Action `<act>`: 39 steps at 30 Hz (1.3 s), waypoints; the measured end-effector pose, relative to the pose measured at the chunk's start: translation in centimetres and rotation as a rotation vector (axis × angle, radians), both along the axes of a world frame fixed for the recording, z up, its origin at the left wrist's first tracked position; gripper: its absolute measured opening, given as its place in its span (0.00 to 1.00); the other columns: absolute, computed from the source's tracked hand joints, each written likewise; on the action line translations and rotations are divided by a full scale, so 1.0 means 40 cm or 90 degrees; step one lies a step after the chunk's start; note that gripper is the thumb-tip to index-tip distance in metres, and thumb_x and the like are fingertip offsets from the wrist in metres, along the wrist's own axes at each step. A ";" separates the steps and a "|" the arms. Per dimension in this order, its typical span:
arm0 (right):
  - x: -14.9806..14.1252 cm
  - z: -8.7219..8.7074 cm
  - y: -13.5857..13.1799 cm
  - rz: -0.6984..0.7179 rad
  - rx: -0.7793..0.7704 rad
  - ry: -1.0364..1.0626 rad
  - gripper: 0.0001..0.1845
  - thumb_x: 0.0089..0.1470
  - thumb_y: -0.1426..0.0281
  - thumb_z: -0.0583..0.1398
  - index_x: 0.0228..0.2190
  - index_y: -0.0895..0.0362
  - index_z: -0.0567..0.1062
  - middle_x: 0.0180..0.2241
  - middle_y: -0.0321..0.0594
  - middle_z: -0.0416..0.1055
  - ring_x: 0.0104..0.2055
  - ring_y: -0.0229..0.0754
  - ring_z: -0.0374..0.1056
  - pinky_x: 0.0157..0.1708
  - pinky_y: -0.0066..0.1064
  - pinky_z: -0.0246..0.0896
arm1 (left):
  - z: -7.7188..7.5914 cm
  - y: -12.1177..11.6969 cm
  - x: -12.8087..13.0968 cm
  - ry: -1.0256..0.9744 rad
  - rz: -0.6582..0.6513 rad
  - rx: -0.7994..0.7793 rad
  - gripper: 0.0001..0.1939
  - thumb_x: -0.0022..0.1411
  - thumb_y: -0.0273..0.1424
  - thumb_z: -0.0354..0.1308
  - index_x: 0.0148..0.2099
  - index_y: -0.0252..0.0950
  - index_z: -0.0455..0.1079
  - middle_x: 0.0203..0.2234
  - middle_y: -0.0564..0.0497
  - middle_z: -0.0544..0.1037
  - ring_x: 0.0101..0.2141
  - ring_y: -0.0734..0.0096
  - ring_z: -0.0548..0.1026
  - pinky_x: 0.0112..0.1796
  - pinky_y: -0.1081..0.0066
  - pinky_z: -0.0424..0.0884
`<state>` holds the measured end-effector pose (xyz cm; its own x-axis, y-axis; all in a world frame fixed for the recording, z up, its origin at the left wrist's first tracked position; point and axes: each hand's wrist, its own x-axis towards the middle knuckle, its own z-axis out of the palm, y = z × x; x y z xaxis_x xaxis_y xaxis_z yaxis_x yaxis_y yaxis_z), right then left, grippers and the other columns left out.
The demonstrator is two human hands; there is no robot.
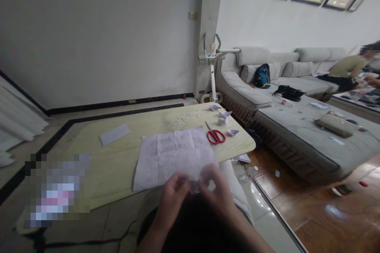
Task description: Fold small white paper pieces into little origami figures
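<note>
Close to my body, just past the table's near edge, my left hand (pixel 178 185) and my right hand (pixel 213 182) face each other with bent fingers. Between their fingertips is a small whitish piece of paper (pixel 194 185), blurred, so its exact shape cannot be made out. Behind them a large creased sheet (pixel 175 146) with faint printing lies flat on the wooden table (pixel 118 174). Red-handled scissors (pixel 216 136) rest by its right side, blades pointing away. Small folded paper pieces (pixel 233 132) stand along the table's right edge.
Thin paper scraps (pixel 179 120) lie at the table's far side. A folded white paper (pixel 115 134) is on the left. To the right are a grey sofa (pixel 297 134) with a blue backpack (pixel 263 76), and a seated person (pixel 350 67). An exercise machine (pixel 212 71) stands behind.
</note>
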<state>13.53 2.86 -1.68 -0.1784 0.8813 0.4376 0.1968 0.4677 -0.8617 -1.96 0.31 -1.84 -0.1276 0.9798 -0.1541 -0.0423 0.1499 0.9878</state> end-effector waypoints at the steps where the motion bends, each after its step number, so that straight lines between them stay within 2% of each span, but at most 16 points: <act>1: -0.001 0.004 -0.002 0.001 0.020 -0.012 0.09 0.46 0.80 0.58 0.26 0.55 0.65 0.27 0.33 0.61 0.29 0.38 0.59 0.29 0.28 0.56 | -0.008 0.002 0.002 0.025 0.024 0.026 0.08 0.56 0.35 0.61 0.36 0.36 0.72 0.24 0.53 0.78 0.25 0.68 0.77 0.26 0.73 0.73; 4: -0.004 0.009 -0.006 0.027 0.024 -0.049 0.07 0.49 0.79 0.60 0.29 0.55 0.70 0.29 0.34 0.63 0.29 0.38 0.59 0.29 0.28 0.57 | -0.027 0.004 0.007 0.146 0.089 0.133 0.06 0.58 0.33 0.59 0.36 0.36 0.72 0.27 0.51 0.80 0.29 0.64 0.79 0.30 0.68 0.76; 6: -0.006 0.006 -0.005 0.022 0.001 -0.037 0.05 0.52 0.76 0.61 0.32 0.55 0.73 0.29 0.35 0.63 0.29 0.38 0.60 0.30 0.29 0.58 | -0.028 0.001 0.010 0.236 0.099 0.218 0.04 0.60 0.31 0.58 0.37 0.37 0.72 0.29 0.50 0.80 0.31 0.64 0.79 0.33 0.67 0.76; 8: -0.006 0.001 0.000 0.018 -0.031 -0.003 0.01 0.53 0.73 0.61 0.31 0.56 0.74 0.28 0.35 0.64 0.29 0.39 0.61 0.31 0.30 0.58 | -0.022 -0.006 0.014 0.299 0.079 0.300 0.03 0.61 0.28 0.57 0.39 0.38 0.71 0.31 0.50 0.80 0.33 0.66 0.78 0.35 0.68 0.76; 10: -0.005 -0.002 0.007 0.031 -0.086 0.043 0.04 0.53 0.71 0.60 0.28 0.57 0.74 0.27 0.35 0.65 0.29 0.39 0.61 0.31 0.30 0.57 | -0.016 -0.016 0.018 0.326 0.046 0.369 0.04 0.62 0.26 0.57 0.40 0.39 0.70 0.35 0.49 0.79 0.34 0.67 0.78 0.36 0.70 0.75; 12: -0.002 -0.003 0.012 0.056 -0.162 0.100 0.06 0.53 0.70 0.60 0.25 0.57 0.73 0.25 0.35 0.65 0.29 0.39 0.61 0.30 0.29 0.56 | -0.011 -0.024 0.021 0.319 0.008 0.398 0.06 0.61 0.25 0.58 0.41 0.40 0.70 0.40 0.49 0.78 0.37 0.68 0.77 0.36 0.71 0.74; 14: 0.002 0.000 0.014 0.082 -0.241 0.156 0.08 0.52 0.70 0.61 0.23 0.57 0.73 0.23 0.33 0.65 0.27 0.37 0.60 0.29 0.28 0.56 | -0.008 -0.029 0.022 0.272 -0.011 0.365 0.06 0.63 0.26 0.56 0.43 0.41 0.69 0.42 0.50 0.78 0.38 0.67 0.77 0.38 0.70 0.74; 18: 0.007 0.009 0.010 0.140 -0.328 0.240 0.08 0.51 0.68 0.64 0.24 0.58 0.75 0.22 0.33 0.67 0.27 0.37 0.61 0.29 0.27 0.57 | 0.004 -0.027 0.016 0.146 -0.028 0.179 0.09 0.67 0.34 0.52 0.46 0.40 0.70 0.36 0.50 0.80 0.37 0.65 0.79 0.38 0.68 0.75; 22: 0.007 0.020 0.003 0.210 -0.396 0.298 0.10 0.50 0.64 0.66 0.27 0.59 0.77 0.23 0.34 0.69 0.28 0.38 0.64 0.30 0.28 0.59 | 0.024 -0.023 0.014 0.086 -0.081 0.088 0.13 0.63 0.39 0.57 0.45 0.38 0.74 0.34 0.50 0.81 0.36 0.64 0.79 0.37 0.69 0.74; 26: 0.005 0.017 0.001 0.244 -0.442 0.310 0.15 0.49 0.59 0.67 0.25 0.58 0.75 0.21 0.34 0.68 0.26 0.38 0.64 0.29 0.29 0.60 | 0.037 -0.025 0.020 -0.014 -0.057 0.012 0.14 0.58 0.41 0.62 0.41 0.37 0.75 0.30 0.51 0.80 0.30 0.67 0.77 0.30 0.73 0.72; 31: 0.001 -0.012 0.009 0.156 -0.430 0.319 0.15 0.46 0.60 0.67 0.24 0.57 0.71 0.18 0.30 0.64 0.21 0.34 0.58 0.23 0.26 0.52 | 0.038 -0.024 0.022 -0.072 -0.005 -0.006 0.12 0.55 0.39 0.65 0.36 0.36 0.74 0.26 0.53 0.78 0.28 0.70 0.75 0.29 0.74 0.69; 35: 0.001 -0.021 0.013 0.177 -0.433 0.326 0.17 0.46 0.59 0.67 0.22 0.57 0.69 0.16 0.29 0.62 0.19 0.33 0.54 0.21 0.26 0.47 | 0.028 -0.018 0.023 -0.135 -0.007 -0.011 0.12 0.54 0.38 0.65 0.37 0.35 0.76 0.29 0.51 0.80 0.33 0.66 0.77 0.35 0.71 0.72; 39: 0.003 -0.020 0.011 0.215 -0.471 0.354 0.16 0.44 0.60 0.68 0.23 0.57 0.69 0.16 0.28 0.60 0.19 0.32 0.52 0.21 0.25 0.44 | 0.022 -0.016 0.024 -0.154 -0.025 -0.007 0.10 0.51 0.35 0.67 0.35 0.36 0.77 0.27 0.52 0.81 0.34 0.63 0.78 0.38 0.69 0.72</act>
